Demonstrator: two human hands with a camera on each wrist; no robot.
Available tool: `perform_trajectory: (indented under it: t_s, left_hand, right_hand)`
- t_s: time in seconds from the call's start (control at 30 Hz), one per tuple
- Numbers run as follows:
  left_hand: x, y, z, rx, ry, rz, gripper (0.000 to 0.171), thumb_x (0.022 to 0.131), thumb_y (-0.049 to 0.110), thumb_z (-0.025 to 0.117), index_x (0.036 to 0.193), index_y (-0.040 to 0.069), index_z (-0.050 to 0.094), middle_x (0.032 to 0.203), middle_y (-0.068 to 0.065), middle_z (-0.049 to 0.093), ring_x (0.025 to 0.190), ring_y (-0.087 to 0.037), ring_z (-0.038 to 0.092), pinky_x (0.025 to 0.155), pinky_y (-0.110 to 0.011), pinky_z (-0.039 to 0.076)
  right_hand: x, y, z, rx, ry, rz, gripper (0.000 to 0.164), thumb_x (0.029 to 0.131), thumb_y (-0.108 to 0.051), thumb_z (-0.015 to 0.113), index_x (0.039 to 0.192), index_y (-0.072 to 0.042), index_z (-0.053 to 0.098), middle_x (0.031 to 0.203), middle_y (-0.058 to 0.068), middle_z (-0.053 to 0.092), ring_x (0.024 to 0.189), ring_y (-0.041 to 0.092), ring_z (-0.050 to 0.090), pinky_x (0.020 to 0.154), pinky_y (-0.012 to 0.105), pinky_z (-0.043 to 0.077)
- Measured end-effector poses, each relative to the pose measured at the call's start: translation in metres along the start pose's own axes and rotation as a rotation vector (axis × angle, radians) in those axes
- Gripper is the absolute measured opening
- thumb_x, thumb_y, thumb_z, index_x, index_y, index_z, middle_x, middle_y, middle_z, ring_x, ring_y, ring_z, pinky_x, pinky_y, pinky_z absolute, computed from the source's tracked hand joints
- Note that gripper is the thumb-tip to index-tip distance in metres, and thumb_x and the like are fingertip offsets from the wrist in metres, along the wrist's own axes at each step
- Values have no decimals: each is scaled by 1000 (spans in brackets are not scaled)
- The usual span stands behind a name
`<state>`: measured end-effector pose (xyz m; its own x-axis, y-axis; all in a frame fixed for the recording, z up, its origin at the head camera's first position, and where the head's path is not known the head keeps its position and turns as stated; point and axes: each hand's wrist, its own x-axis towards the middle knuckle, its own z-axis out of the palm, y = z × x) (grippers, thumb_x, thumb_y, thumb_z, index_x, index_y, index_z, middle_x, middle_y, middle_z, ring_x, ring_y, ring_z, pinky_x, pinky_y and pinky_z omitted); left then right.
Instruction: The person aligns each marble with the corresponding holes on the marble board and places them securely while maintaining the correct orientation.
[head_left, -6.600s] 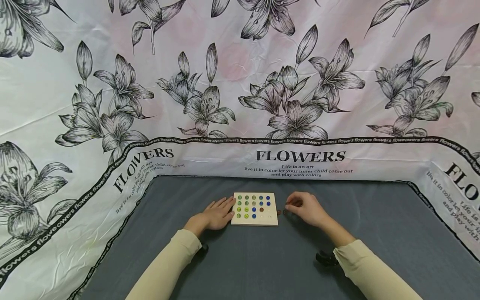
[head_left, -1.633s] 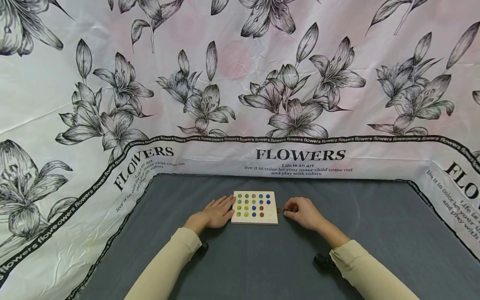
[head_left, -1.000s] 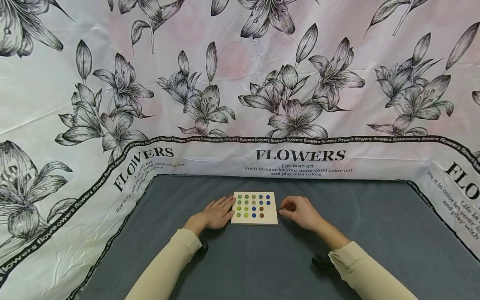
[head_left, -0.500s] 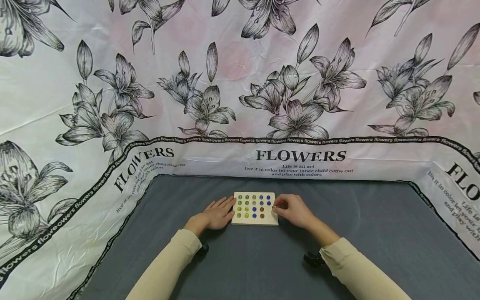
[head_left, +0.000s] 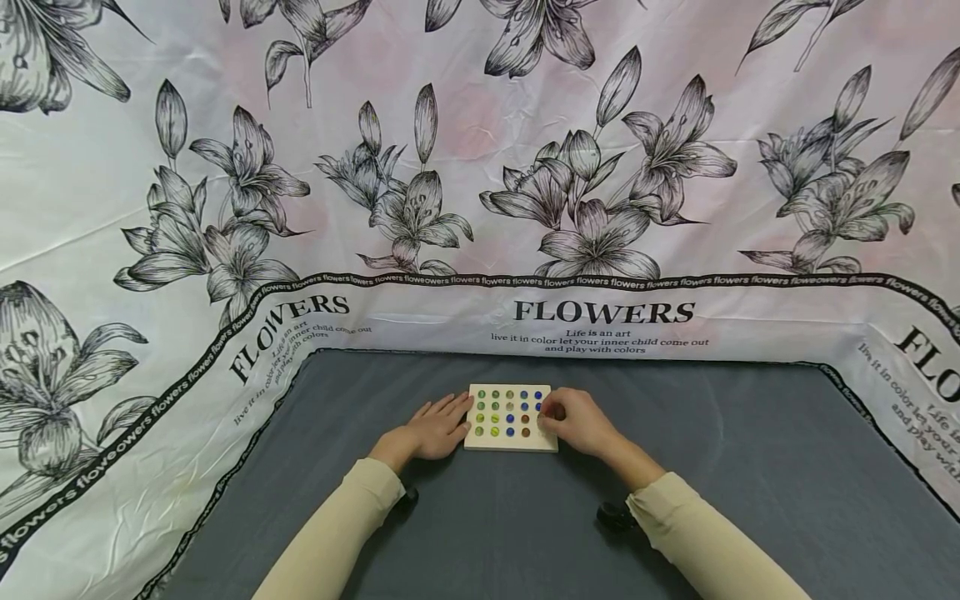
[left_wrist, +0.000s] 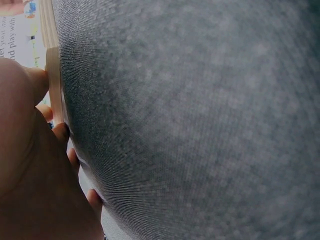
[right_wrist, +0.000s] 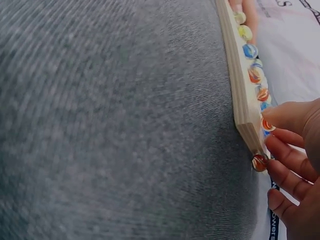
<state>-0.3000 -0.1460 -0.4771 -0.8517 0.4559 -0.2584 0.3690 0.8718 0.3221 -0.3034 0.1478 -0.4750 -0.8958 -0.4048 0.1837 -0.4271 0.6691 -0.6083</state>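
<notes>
A pale wooden board [head_left: 512,443] lies flat on the grey cloth, its hollows carrying rows of green, yellow, blue and reddish-brown glass marbles. My left hand [head_left: 430,430] rests beside the board's left edge, fingers straight and the thumb touching its side. Over the right edge, my right hand [head_left: 581,422] pinches an orange-swirled marble [right_wrist: 268,125] between thumb and forefinger, at the board's surface. A second orange-swirled marble [right_wrist: 259,162] sits on the cloth off the board's right end, close to my other fingers. In the head view my right hand hides part of the right-hand column.
Grey cloth [head_left: 495,525] covers the table around the board. Behind it hangs a white sheet [head_left: 420,321] printed with flowers and lettering. A black wrist camera [head_left: 617,517] sits under my right wrist.
My right hand has moved left from the cloth onto the board's right side with a marble. Since the oldest frame, a reddish-brown marble has been added to the front row. My left hand stays put.
</notes>
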Motion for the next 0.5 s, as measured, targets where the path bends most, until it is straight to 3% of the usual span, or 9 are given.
perform_trajectory:
  t_s: [0.5]
  left_hand:
    - [0, -1, 0, -10, -3, 10, 59, 113, 41, 27, 167, 18, 15, 173, -2, 10, 159, -27, 8, 126, -55, 5]
  right_hand:
    - [-8, 5, -10, -67, 29, -39, 10, 89, -11, 78, 97, -6, 75, 88, 4, 63, 75, 16, 55, 68, 32, 46]
